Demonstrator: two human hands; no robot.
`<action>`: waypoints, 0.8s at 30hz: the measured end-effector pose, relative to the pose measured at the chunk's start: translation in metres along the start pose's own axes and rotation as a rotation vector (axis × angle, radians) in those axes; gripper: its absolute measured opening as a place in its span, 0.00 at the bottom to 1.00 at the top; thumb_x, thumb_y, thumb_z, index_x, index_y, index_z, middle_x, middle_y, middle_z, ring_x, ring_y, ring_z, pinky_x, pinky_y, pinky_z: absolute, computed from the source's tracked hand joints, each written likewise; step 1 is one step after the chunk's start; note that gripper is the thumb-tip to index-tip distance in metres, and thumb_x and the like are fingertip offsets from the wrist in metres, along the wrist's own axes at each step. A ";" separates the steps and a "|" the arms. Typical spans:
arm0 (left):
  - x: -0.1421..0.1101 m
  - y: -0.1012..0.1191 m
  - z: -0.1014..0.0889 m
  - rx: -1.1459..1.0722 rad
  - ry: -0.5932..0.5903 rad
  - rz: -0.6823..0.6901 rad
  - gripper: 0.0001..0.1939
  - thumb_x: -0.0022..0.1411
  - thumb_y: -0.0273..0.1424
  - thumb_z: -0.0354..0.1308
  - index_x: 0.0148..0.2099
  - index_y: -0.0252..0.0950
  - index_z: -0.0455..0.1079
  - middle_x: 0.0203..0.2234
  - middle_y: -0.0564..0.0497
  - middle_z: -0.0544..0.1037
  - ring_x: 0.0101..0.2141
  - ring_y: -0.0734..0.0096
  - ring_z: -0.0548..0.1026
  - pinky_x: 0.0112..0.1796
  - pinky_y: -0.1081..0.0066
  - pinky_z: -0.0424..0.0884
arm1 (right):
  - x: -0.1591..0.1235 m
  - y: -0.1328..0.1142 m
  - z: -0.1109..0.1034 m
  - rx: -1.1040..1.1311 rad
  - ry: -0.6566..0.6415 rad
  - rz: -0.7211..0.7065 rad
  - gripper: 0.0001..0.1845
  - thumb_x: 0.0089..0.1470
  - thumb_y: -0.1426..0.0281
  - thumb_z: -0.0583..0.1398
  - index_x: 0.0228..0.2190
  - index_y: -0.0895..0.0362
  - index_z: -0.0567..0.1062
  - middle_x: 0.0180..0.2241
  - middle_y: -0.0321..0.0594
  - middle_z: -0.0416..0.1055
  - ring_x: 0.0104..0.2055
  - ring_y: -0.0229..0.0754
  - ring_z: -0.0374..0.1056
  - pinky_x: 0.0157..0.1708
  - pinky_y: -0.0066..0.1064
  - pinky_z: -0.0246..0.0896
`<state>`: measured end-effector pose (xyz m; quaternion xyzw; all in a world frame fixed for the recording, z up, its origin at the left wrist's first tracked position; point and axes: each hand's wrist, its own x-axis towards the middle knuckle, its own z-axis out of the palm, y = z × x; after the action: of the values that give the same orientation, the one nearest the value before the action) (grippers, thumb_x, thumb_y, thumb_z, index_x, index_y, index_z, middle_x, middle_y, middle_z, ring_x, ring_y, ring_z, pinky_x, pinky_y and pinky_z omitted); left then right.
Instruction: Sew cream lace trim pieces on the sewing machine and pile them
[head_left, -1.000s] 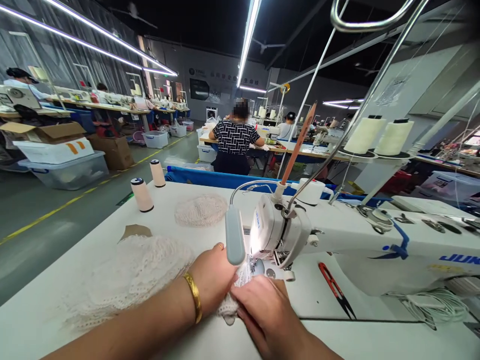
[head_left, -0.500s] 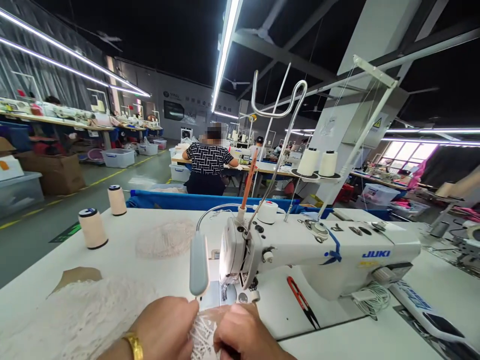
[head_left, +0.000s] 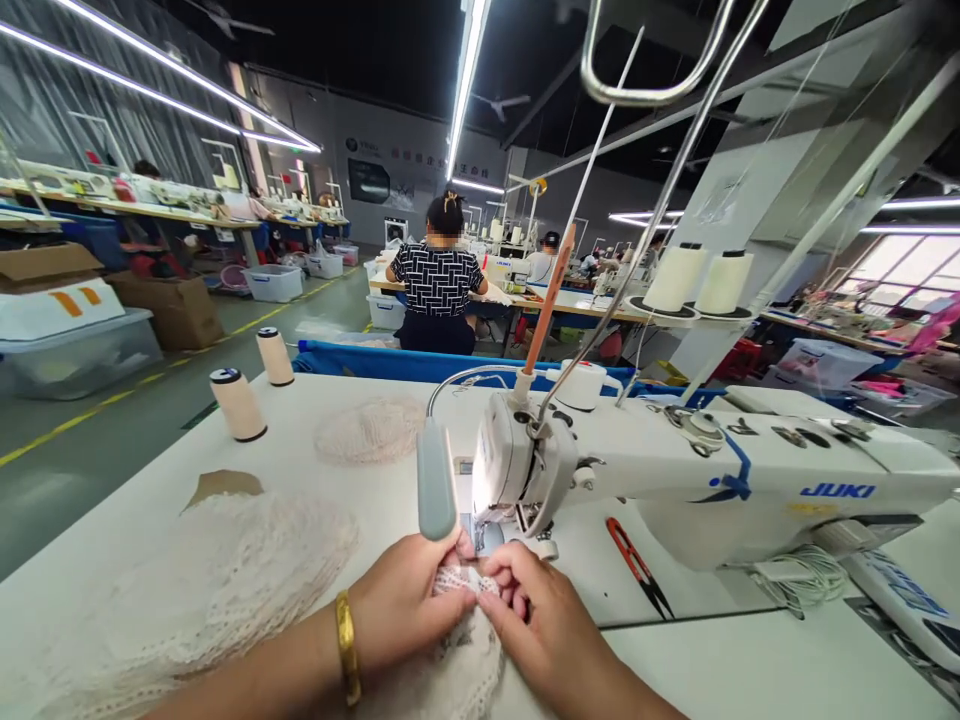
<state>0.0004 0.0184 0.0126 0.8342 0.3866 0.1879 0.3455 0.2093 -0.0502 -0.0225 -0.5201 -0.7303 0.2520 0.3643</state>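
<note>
My left hand (head_left: 420,590), with a gold bracelet (head_left: 347,645) on the wrist, pinches the edge of a piece of white lace fabric (head_left: 476,650). Facing it, my right hand (head_left: 536,610) grips the same lace between thumb and fingers. Both hands are just in front of the needle area of a white sewing machine (head_left: 615,480), thumbs close together. The lace hangs down below them toward me. A grey lamp (head_left: 436,480) on a bendy neck hangs over the left fingers. More white lace (head_left: 225,590) lies heaped left of my left arm.
Red-handled thread snips (head_left: 637,565) lie right of the needle area. Two thread cones (head_left: 238,405) stand at the table's left edge, near a flat lace bundle (head_left: 367,430). A brown piece (head_left: 225,485) pokes from the lace heap. Another person (head_left: 439,280) sits ahead, back turned.
My hands have turned inward and now hold the lace with thumbs almost meeting, more of it showing. The camera view has shifted, so the machine appears farther right.
</note>
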 end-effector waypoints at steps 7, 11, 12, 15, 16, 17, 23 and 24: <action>-0.002 0.002 0.002 0.000 -0.042 -0.081 0.11 0.62 0.40 0.56 0.32 0.39 0.70 0.28 0.52 0.76 0.34 0.63 0.72 0.35 0.69 0.64 | 0.000 -0.006 -0.003 -0.006 0.017 0.015 0.10 0.66 0.65 0.57 0.45 0.53 0.76 0.34 0.38 0.76 0.34 0.44 0.72 0.35 0.32 0.65; -0.003 0.002 0.005 -0.051 -0.039 -0.076 0.13 0.64 0.41 0.54 0.34 0.39 0.75 0.30 0.51 0.78 0.35 0.62 0.73 0.35 0.69 0.65 | 0.002 -0.009 -0.004 0.005 0.015 0.034 0.11 0.68 0.64 0.56 0.44 0.54 0.76 0.33 0.37 0.74 0.34 0.44 0.71 0.34 0.32 0.65; -0.003 0.002 0.006 -0.059 -0.034 -0.071 0.14 0.65 0.41 0.54 0.34 0.39 0.75 0.29 0.51 0.78 0.34 0.62 0.73 0.35 0.69 0.65 | 0.002 -0.010 -0.005 0.010 0.014 0.038 0.11 0.68 0.63 0.56 0.44 0.54 0.76 0.32 0.37 0.74 0.33 0.43 0.71 0.34 0.32 0.65; -0.004 0.002 0.008 -0.059 -0.024 -0.047 0.14 0.66 0.41 0.55 0.35 0.39 0.76 0.29 0.51 0.78 0.34 0.63 0.73 0.34 0.69 0.65 | 0.002 -0.009 -0.005 0.003 0.030 0.023 0.09 0.69 0.63 0.56 0.41 0.54 0.75 0.31 0.36 0.73 0.32 0.43 0.70 0.32 0.31 0.64; -0.004 0.002 0.009 -0.059 -0.023 -0.039 0.14 0.66 0.41 0.55 0.36 0.39 0.76 0.30 0.51 0.79 0.34 0.62 0.74 0.35 0.69 0.65 | 0.002 -0.009 -0.004 -0.006 0.041 0.007 0.08 0.69 0.64 0.56 0.40 0.53 0.74 0.30 0.35 0.72 0.32 0.42 0.70 0.32 0.31 0.63; -0.004 0.002 0.009 -0.059 -0.022 -0.034 0.14 0.66 0.41 0.55 0.36 0.39 0.77 0.31 0.50 0.80 0.34 0.62 0.74 0.35 0.69 0.65 | 0.002 -0.008 -0.004 -0.018 0.052 -0.015 0.07 0.69 0.65 0.56 0.39 0.53 0.73 0.30 0.35 0.72 0.32 0.42 0.70 0.31 0.31 0.62; -0.002 0.000 0.014 -0.041 0.000 -0.028 0.16 0.68 0.42 0.54 0.32 0.38 0.73 0.28 0.51 0.78 0.32 0.64 0.72 0.33 0.68 0.64 | 0.003 -0.004 0.000 -0.108 0.126 -0.148 0.08 0.68 0.70 0.55 0.34 0.51 0.70 0.28 0.32 0.70 0.31 0.40 0.69 0.31 0.29 0.59; -0.002 0.001 0.014 -0.044 0.002 -0.027 0.16 0.68 0.42 0.54 0.32 0.38 0.73 0.28 0.51 0.78 0.31 0.64 0.72 0.33 0.68 0.64 | 0.003 -0.004 0.001 -0.117 0.136 -0.163 0.08 0.68 0.71 0.55 0.34 0.51 0.70 0.28 0.32 0.70 0.31 0.40 0.69 0.31 0.29 0.59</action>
<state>0.0076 0.0104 0.0033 0.8209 0.3939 0.1927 0.3659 0.2056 -0.0487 -0.0188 -0.4951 -0.7572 0.1426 0.4014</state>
